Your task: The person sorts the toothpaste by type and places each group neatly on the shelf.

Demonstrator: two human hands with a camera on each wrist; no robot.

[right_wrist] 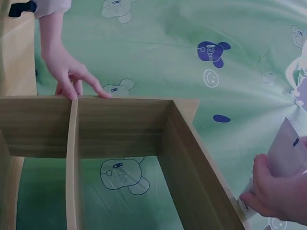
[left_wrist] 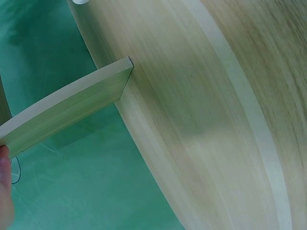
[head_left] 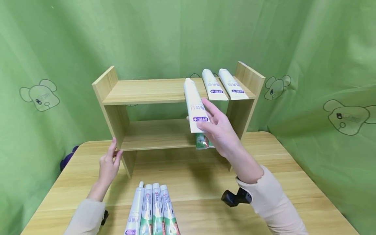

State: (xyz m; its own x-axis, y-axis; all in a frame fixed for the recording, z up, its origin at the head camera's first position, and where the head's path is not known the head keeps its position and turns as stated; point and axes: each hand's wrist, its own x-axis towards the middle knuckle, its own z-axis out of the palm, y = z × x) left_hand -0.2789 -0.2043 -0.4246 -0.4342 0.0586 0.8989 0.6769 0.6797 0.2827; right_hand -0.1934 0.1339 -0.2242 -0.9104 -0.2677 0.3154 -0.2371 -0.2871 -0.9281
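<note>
Toothpaste tube, white with a purple label near its flat end, is in the right hand, thumb on top and fingers beneath. It slants with its cap pointing away from the person, at the front edge of the upper board of a wooden shelf; whether it touches the board cannot be told.

Just to its right, two matching white tubes lie side by side on that board, their flat ends toward the person. Below, green tubes on the lower board show partly behind the right hand.

The left hand has its fingers extended and rests against the shelf's left side, at the end of the lower board, gripping nothing loose.

On the wooden table, in front of the shelf, four more tubes lie in a row, caps away from the person: one white tube at the left, then three green-and-white tubes. A green curtain with outlined animal heads hangs behind.
</note>
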